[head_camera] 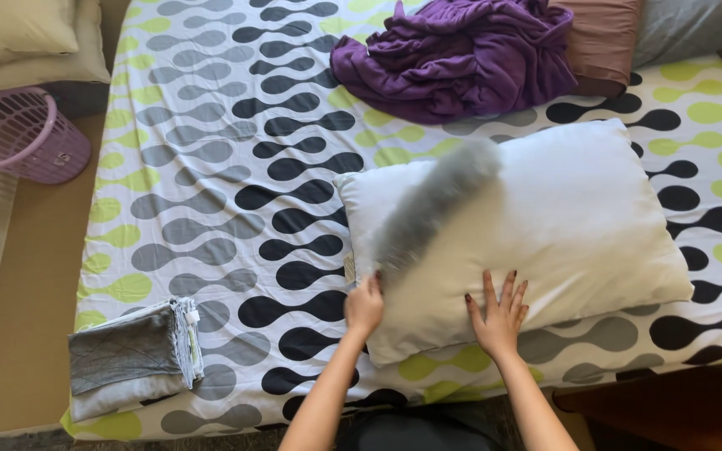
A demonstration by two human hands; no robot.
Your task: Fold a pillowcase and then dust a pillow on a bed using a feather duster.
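Head view: the left hand [364, 306] is closed round a grey duster [433, 205] (blurred) lying across a white pillow [578, 217] on the patterned bed [211, 167]; the right hand [500, 312] presses the pillow, fingers spread. Around — purple blanket [457, 58], folded grey linen [131, 355], pink basket [22, 134].

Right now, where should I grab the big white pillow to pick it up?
Grab the white pillow by its near long edge, coming from the bed's foot side. That edge overhangs nothing but lies flat and free, beside the right hand; the grey duster covers the left part.
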